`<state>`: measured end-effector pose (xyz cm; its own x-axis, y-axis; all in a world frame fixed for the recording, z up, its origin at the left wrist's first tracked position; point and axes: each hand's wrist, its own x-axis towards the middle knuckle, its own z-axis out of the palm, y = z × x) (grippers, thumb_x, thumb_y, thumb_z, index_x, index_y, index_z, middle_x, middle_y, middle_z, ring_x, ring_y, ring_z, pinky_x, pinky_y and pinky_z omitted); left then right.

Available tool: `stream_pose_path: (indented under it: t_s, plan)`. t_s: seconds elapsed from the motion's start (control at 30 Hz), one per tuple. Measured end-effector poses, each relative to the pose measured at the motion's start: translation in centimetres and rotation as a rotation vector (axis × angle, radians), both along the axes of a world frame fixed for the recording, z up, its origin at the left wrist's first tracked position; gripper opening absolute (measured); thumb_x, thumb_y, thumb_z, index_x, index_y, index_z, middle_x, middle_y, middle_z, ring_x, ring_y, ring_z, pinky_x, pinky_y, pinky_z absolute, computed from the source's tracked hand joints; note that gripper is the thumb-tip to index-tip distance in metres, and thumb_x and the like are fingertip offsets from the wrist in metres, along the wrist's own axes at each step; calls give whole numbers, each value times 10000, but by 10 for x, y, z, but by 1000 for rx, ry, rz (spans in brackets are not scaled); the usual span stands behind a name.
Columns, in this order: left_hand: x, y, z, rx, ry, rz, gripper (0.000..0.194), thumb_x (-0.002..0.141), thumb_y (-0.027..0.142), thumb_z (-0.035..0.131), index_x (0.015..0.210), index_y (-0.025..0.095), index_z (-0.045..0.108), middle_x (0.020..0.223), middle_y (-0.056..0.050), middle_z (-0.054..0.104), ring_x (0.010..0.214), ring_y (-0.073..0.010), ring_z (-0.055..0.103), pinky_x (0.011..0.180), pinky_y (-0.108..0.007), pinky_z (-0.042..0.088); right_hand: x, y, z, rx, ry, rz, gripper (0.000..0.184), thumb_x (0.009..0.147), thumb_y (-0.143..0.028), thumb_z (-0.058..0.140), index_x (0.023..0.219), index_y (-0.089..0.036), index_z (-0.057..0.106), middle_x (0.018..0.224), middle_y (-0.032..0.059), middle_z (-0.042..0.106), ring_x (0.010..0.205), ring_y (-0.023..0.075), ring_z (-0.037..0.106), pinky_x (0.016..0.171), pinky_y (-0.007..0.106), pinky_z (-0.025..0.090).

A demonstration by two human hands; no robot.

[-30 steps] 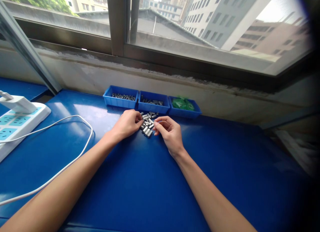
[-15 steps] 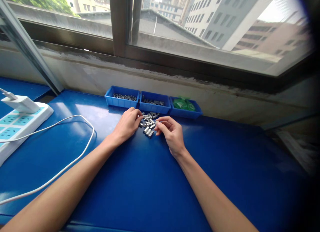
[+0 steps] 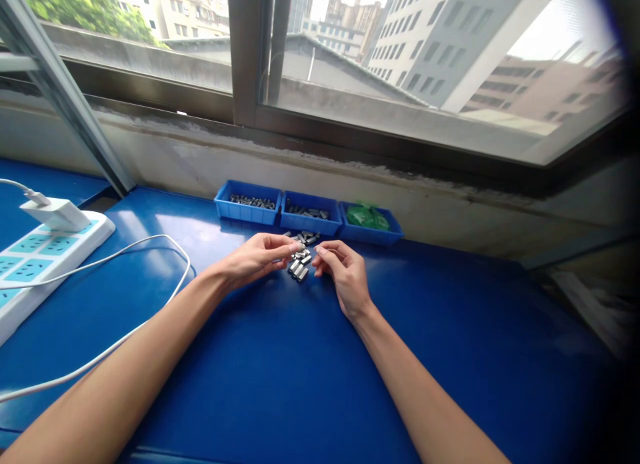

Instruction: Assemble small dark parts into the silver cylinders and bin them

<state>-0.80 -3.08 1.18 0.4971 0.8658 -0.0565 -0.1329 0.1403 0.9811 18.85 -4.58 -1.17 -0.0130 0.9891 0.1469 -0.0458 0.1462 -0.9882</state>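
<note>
Several short metal cylinders [image 3: 299, 272], silvery with darker ends, lie in a loose pile on the blue tabletop [image 3: 290, 357]. From the left, my left hand [image 3: 263, 257] reaches over the pile. Its thumb and forefinger are pinched on a small metal piece, too small to make out in detail. My right hand [image 3: 345, 274] is at the pile's right edge, with thumb and forefinger pressed together and the other fingers curled. Whatever it pinches is hidden or too small to name. A narrow gap separates the two sets of fingertips.
Behind the pile stand three blue bins: a left bin [image 3: 245, 213] with small metal parts, a middle bin [image 3: 306, 222] with metal pieces, and a right bin [image 3: 370, 236] holding green bags [image 3: 367, 216]. A white power strip [image 3: 95, 232] and cable [image 3: 173, 297] lie left, beneath the window.
My left hand has turned and moved right over the pile, its fingertips nearing my right hand with a small metal piece. My right hand stays almost in place. The view has shifted slightly.
</note>
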Motion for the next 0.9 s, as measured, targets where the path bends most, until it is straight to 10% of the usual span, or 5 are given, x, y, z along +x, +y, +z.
stream_pose_path:
  t_s: [0.13,0.37,0.57,0.67,0.9]
  plan:
    - [0,4,0,10,-22,42,327,766,454,768,851,141,728,809,-41,643,745,-122,565,672,-239,448,0,0,-1,1,-4,-8,236,817,-405,711,869,-178,669,673,4,679,542,127,586,562,260,477]
    - [-24,55,13,525,384,724,350,767,482,743,853,144,767,783,-66,725,701,-166,622,668,-279,462,1,0,-1,-5,10,10,227,827,-392,709,866,-173,667,673,9,687,543,123,588,567,256,468]
    - [-23,76,3,790,619,910,216,835,350,676,844,156,770,759,-55,707,647,-150,611,658,-279,468,2,0,0,-11,17,17,214,834,-377,707,862,-169,666,676,13,692,545,121,593,576,257,467]
    - [-14,63,-6,873,615,846,199,864,318,646,849,154,758,758,-42,680,638,-132,581,653,-265,454,2,0,0,-14,16,25,213,830,-373,712,853,-167,665,670,10,688,540,118,590,575,255,463]
    - [-5,29,-6,980,619,161,108,847,218,652,824,165,743,726,-17,654,638,-109,562,617,-223,430,3,1,-2,-19,35,15,213,827,-371,710,875,-167,667,675,9,687,540,122,590,567,260,472]
